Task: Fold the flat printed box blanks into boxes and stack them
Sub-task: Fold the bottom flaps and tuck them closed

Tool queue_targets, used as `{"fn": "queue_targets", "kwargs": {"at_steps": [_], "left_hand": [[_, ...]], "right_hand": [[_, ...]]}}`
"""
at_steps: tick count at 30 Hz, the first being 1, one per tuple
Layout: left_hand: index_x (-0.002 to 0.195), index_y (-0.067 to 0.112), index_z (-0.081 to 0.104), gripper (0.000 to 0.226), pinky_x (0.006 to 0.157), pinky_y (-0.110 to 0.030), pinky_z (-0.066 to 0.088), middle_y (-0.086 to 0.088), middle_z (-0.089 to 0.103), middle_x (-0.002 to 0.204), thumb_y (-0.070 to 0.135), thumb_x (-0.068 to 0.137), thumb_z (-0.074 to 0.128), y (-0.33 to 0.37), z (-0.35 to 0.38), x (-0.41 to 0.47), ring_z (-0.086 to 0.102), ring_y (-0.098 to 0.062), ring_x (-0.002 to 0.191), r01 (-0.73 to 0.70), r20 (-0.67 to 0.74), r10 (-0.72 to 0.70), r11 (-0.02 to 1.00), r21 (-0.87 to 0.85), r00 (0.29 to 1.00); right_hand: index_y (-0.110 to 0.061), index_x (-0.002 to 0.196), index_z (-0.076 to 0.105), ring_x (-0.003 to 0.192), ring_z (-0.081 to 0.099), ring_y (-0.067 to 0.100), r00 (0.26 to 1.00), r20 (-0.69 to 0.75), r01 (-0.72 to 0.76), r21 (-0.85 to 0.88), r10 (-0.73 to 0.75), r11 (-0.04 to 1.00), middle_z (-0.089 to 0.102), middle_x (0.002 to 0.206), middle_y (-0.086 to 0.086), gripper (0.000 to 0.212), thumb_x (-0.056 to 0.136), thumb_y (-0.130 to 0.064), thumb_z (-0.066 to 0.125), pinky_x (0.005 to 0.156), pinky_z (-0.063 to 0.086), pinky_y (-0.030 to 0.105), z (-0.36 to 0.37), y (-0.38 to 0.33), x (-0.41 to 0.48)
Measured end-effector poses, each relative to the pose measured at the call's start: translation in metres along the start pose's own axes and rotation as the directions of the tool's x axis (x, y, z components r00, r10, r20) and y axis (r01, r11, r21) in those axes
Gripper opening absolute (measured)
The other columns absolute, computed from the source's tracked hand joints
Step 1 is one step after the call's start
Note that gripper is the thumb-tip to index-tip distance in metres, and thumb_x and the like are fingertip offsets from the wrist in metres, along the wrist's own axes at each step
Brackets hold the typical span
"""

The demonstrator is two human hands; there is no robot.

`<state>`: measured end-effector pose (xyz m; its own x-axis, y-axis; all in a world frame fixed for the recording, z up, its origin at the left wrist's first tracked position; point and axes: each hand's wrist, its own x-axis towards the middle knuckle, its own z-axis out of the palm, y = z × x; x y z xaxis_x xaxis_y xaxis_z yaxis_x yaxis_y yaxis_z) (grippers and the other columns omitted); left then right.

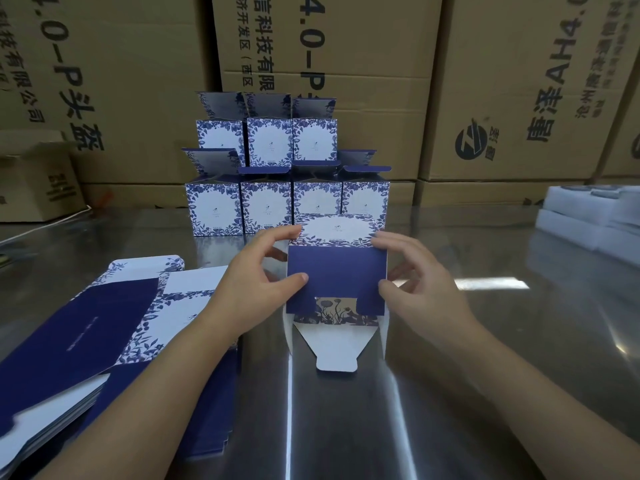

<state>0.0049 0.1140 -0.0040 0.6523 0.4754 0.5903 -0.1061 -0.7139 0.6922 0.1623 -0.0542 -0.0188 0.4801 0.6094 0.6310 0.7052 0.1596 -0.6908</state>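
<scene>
Half-folded box point(336, 271) held just above the steel worktop point(485, 341), left hand point(256, 282) pinching its left edge, right hand point(415, 289) pinching its right edge, fingers point(384, 242) closed on the card, white tab flap hanging toward the viewer, stacked folded boxes point(277, 188) right behind it, pile of flat blanks point(114, 327) to the left.

Steel table point(485, 341), stacked brown cartons point(519, 81)
</scene>
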Motion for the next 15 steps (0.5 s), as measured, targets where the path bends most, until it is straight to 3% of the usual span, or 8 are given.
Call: {"fn": "queue_targets", "kwargs": {"at_steps": [4, 6, 9, 15], "left_hand": [[0.105, 0.043, 0.060, 0.043, 0.086, -0.016, 0.042, 0.012, 0.054, 0.110, 0.014, 0.078, 0.075, 0.007, -0.003, 0.001, 0.052, 0.002, 0.103, -0.004, -0.018, 0.004, 1.000, -0.006, 1.000], [0.096, 0.038, 0.068, 0.032, 0.088, -0.015, 0.040, 0.005, 0.055, 0.104, 0.016, 0.076, 0.078, 0.012, -0.003, 0.000, 0.054, -0.001, 0.101, -0.013, -0.002, 0.013, 0.999, -0.053, 1.000], [0.086, 0.036, 0.071, 0.022, 0.086, -0.014, 0.039, 0.005, 0.056, 0.102, 0.022, 0.071, 0.078, 0.018, 0.000, -0.002, 0.054, 0.000, 0.099, -0.023, 0.032, 0.026, 0.994, -0.103, 0.999], [0.086, 0.029, 0.068, 0.025, 0.106, -0.028, 0.035, 0.020, 0.055, 0.126, 0.007, 0.077, 0.075, 0.017, 0.003, -0.003, 0.045, 0.007, 0.123, -0.026, 0.084, 0.038, 0.989, -0.143, 0.996]], "right_hand": [[-0.034, 0.113, 0.060, 0.076, 0.052, 0.007, 0.999, -0.003, 0.044, -0.027, -0.044, 0.999, 0.050, 0.114, -0.024, 0.043, 0.078, -0.009, 0.066, 0.064, 0.045, 0.013, 0.001, -0.007, 0.000], [-0.035, 0.110, 0.062, 0.077, 0.051, 0.006, 0.999, -0.002, 0.033, -0.024, -0.033, 0.999, 0.048, 0.107, -0.024, 0.037, 0.075, -0.022, 0.065, 0.066, 0.044, 0.010, 0.000, -0.012, -0.001], [-0.034, 0.098, 0.067, 0.082, 0.052, 0.003, 1.000, -0.002, 0.013, -0.005, -0.013, 1.000, 0.048, 0.103, -0.020, 0.027, 0.072, -0.027, 0.064, 0.073, 0.041, 0.009, -0.003, -0.017, -0.002], [-0.028, 0.097, 0.067, 0.128, 0.036, -0.009, 0.998, 0.043, 0.040, -0.059, -0.037, 0.997, 0.052, 0.126, -0.026, 0.025, 0.081, -0.010, 0.070, 0.101, 0.026, 0.006, -0.005, -0.019, -0.003]]}}
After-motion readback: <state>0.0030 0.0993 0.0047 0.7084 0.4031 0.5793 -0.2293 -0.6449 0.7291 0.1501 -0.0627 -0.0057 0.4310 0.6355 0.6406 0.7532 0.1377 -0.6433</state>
